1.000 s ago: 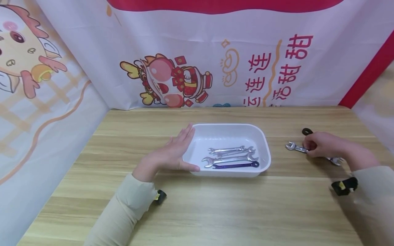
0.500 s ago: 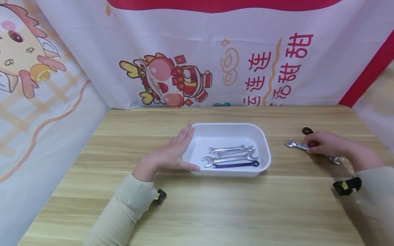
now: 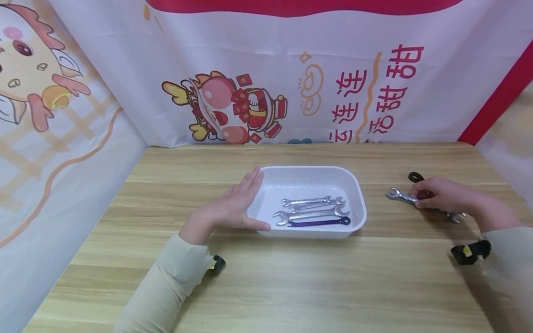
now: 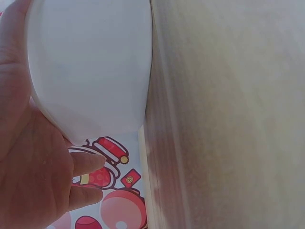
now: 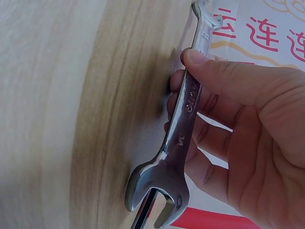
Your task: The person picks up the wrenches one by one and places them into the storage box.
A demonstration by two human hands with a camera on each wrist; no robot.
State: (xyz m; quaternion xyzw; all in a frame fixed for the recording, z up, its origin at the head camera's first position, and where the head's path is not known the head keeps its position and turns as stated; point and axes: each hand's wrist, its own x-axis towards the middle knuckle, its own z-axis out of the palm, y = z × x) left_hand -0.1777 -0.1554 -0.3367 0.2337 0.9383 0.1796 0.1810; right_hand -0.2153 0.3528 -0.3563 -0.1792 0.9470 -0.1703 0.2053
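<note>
My right hand [image 3: 439, 196] pinches a silver double open-ended wrench [image 5: 183, 114] between thumb and fingers, at the right of the table. In the right wrist view its larger end points down toward the viewer, and a thin dark bar shows through that end. Just beyond the hand lies a black ring end [image 3: 415, 177]; my hand hides the rest of that tool. My left hand [image 3: 233, 203] rests on the left end of a white plastic tray [image 3: 308, 234], fingers and thumb spread along its rim. Inside lie several silver wrenches [image 3: 311, 214] and a purple wrench [image 3: 318, 223].
The wooden table [image 3: 316, 286] runs back to a printed cloth [image 3: 266, 55]. A second cloth [image 3: 54, 175] stands along the left side. The tray sits mid-table, with bare wood between it and my right hand.
My right hand and the wrench in it have shifted very slightly away from me. The left hand and the tray have stayed in place.
</note>
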